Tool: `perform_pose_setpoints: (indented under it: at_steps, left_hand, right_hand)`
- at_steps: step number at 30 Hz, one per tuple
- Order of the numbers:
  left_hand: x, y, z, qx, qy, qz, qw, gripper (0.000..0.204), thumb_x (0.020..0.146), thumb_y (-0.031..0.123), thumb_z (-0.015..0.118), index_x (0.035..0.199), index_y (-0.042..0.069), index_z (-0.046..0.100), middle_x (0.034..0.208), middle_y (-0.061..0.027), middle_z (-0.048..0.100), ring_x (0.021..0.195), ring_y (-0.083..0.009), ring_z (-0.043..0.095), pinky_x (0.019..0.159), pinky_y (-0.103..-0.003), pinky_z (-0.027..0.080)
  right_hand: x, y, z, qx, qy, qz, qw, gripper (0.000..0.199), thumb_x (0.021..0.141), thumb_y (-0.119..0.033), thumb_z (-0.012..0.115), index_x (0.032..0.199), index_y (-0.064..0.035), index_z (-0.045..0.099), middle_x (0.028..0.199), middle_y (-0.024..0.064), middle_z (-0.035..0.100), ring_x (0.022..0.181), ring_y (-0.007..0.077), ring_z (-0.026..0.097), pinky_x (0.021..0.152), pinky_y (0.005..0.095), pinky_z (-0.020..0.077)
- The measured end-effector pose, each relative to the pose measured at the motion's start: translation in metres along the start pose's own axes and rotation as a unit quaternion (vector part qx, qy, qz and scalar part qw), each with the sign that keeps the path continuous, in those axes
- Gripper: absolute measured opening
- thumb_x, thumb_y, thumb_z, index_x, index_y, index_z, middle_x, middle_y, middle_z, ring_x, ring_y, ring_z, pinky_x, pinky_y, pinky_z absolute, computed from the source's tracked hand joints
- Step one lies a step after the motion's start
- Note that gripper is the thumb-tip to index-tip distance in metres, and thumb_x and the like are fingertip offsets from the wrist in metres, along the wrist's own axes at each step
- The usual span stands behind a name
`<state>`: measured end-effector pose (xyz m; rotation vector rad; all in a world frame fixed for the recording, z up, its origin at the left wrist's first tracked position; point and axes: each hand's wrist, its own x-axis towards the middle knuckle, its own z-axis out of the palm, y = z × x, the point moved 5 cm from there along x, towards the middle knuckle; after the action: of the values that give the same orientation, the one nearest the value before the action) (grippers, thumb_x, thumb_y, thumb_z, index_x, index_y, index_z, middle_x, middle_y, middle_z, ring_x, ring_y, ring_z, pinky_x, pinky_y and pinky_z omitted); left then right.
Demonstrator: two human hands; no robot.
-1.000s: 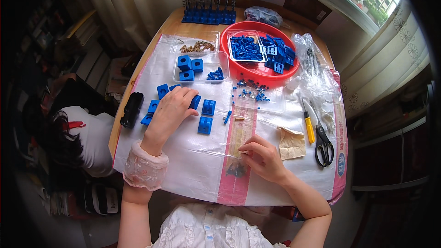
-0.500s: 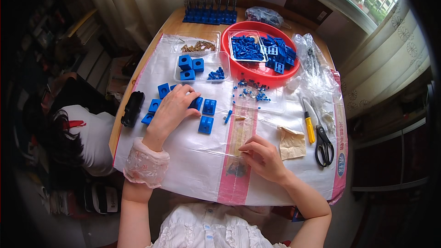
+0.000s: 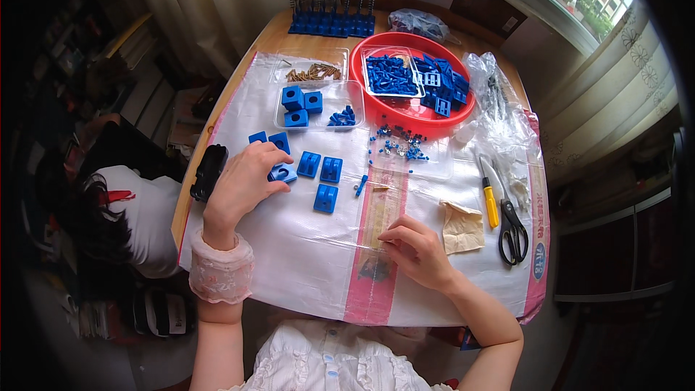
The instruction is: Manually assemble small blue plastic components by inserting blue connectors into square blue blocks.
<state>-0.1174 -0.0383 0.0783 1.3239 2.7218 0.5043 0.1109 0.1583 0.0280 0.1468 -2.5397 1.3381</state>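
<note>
At the left of the mat, my left hand (image 3: pixel 246 181) curls over a light-catching blue plastic block (image 3: pixel 284 172), with thumb and fingers on either side of it. Blue square blocks with holes (image 3: pixel 279 143) lie just beyond its fingers. To its right sit three blue grooved pieces (image 3: pixel 331 169), apart from the hand. My right hand (image 3: pixel 418 252) rests on the mat right of centre, thumb and forefinger pinched together; anything between the tips is too small to make out. Farther away lie a small blue pin-like part (image 3: pixel 360 185) and a brass pin (image 3: pixel 381 189).
A clear tray (image 3: pixel 279 117) holds blue blocks and small parts. Behind it lie brass pins (image 3: pixel 318 72). A red basin (image 3: pixel 456 121) holds blue parts; tiny parts (image 3: pixel 405 146) are scattered before it. A yellow-handled tool (image 3: pixel 491 205), scissors (image 3: pixel 513 235) and a black case (image 3: pixel 210 171) flank the mat.
My left hand has moved left and nearer to me, away from the grooved pieces, and now has a blue block between its fingers. The right hand stays in place.
</note>
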Motion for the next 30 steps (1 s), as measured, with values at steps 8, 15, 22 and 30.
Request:
perform_pose_setpoints:
  at_steps: [8, 15, 22, 30]
  left_hand:
    - [0.001, -0.002, 0.004, -0.091, -0.041, -0.009, 0.995, 0.039, 0.084, 0.011, 0.081, 0.121, 0.006, 0.070, 0.109, -0.0104, 0.071, 0.084, -0.0187, 0.064, 0.081, -0.029, 0.055]
    - [-0.003, 0.002, -0.010, -0.401, -0.072, 0.063, 0.911, 0.047, 0.094, 0.015, 0.072, 0.137, 0.006, 0.058, 0.105, -0.0060, 0.067, 0.081, -0.0082, 0.059, 0.075, -0.020, 0.051]
    - [0.007, 0.001, 0.013, -0.752, -0.144, -0.012, 0.643, 0.035, 0.103, 0.021, 0.063, 0.134, 0.007, 0.058, 0.118, -0.0085, 0.067, 0.101, -0.0115, 0.066, 0.084, -0.027, 0.054]
    - [0.018, 0.003, 0.041, -0.859, -0.191, -0.053, 0.471, 0.035, 0.108, 0.024, 0.051, 0.136, 0.002, 0.055, 0.123, -0.0169, 0.065, 0.098, -0.0141, 0.067, 0.077, -0.023, 0.055]
  right_hand:
    - [-0.001, 0.000, 0.000, 0.001, -0.006, 0.012, 1.000, 0.021, 0.082, 0.007, 0.070, 0.102, -0.0004, 0.069, 0.092, 0.0089, 0.062, 0.080, 0.0192, 0.065, 0.068, 0.0285, 0.0534]
    - [-0.001, 0.001, 0.000, -0.007, -0.003, -0.001, 1.000, 0.021, 0.082, 0.007, 0.070, 0.102, -0.0005, 0.069, 0.091, 0.0084, 0.062, 0.078, 0.0188, 0.064, 0.066, 0.0280, 0.0523]
    - [0.000, -0.003, -0.001, -0.010, -0.001, 0.007, 1.000, 0.019, 0.084, 0.007, 0.070, 0.101, -0.0006, 0.069, 0.091, 0.0082, 0.062, 0.075, 0.0178, 0.064, 0.063, 0.0281, 0.0505]
    - [-0.002, -0.001, 0.000, -0.001, 0.002, 0.009, 1.000, 0.018, 0.085, 0.007, 0.070, 0.101, -0.0005, 0.069, 0.091, 0.0088, 0.063, 0.075, 0.0193, 0.063, 0.061, 0.0287, 0.0495]
